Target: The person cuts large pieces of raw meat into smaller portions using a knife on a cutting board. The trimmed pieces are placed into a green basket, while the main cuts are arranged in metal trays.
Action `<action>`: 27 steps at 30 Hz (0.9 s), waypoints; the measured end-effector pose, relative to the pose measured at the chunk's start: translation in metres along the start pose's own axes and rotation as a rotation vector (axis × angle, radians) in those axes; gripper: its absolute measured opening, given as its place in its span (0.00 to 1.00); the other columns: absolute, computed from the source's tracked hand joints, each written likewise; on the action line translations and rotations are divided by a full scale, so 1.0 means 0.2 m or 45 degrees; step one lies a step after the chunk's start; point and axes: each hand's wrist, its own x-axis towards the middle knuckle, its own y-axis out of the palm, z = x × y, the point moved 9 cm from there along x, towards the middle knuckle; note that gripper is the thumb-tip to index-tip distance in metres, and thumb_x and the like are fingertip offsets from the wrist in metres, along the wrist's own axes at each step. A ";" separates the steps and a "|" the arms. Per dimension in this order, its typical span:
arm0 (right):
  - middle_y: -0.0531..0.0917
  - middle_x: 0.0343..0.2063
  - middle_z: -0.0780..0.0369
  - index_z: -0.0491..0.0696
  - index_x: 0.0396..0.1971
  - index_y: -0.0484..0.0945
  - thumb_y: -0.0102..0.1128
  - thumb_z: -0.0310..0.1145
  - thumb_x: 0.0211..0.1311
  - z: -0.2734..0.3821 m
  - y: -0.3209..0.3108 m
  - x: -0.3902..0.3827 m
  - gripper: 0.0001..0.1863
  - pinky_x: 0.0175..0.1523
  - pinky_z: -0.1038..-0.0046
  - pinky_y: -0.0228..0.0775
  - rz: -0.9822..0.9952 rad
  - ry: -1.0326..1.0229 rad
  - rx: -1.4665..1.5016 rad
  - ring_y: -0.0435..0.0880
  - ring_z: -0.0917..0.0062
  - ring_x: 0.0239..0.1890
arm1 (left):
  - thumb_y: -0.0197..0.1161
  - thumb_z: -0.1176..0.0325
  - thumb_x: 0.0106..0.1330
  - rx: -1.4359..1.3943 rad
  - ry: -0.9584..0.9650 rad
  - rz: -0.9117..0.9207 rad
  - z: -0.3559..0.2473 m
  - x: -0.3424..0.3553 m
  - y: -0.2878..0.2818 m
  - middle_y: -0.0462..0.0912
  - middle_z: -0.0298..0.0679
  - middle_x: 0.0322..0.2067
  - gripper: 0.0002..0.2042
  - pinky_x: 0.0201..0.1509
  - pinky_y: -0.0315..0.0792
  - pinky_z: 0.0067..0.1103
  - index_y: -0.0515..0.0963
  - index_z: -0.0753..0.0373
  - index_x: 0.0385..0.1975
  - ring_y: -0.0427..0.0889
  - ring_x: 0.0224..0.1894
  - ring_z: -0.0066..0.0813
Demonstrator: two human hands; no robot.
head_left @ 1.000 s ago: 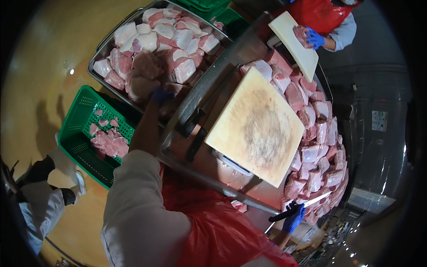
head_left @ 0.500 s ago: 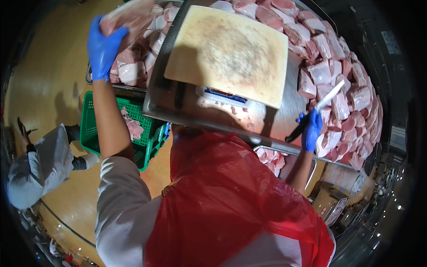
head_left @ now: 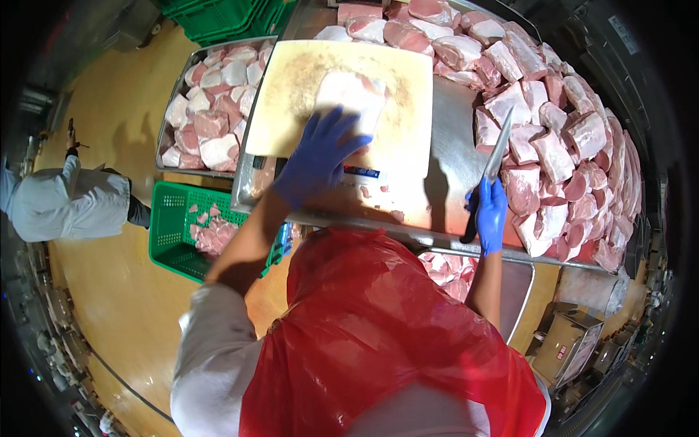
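A pale slab of meat [head_left: 352, 93] lies on the cutting board [head_left: 410, 87], toward its far side, and the left hand [head_left: 318, 156] reaches over the board's near edge to it, fingers extended and a little spread, laid over the slab's near left part rather than curled round it; glare and the hand itself make it hard to tell how firmly it presses. The right hand [head_left: 489, 213] is closed round the handle of a knife [head_left: 498, 151], blade pointing away from the body, beside the heaped meat pieces [head_left: 553, 156] and well apart from the slab. The step in hand seems to be positioning the slab for knife work. The next move would seem to call for bringing the blade leftward over the board, with the left fingers steadying the meat clear of its edge.
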 end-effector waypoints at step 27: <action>0.84 0.31 0.46 0.40 0.47 0.67 0.48 0.29 0.68 0.39 1.05 -0.45 0.12 0.38 0.54 0.79 0.908 -0.619 -1.779 0.86 0.50 0.33 | 0.66 0.77 0.53 -0.723 -0.932 -0.759 0.52 -0.51 0.02 0.78 0.50 0.23 0.04 0.34 0.75 0.30 0.77 0.68 0.23 0.81 0.27 0.45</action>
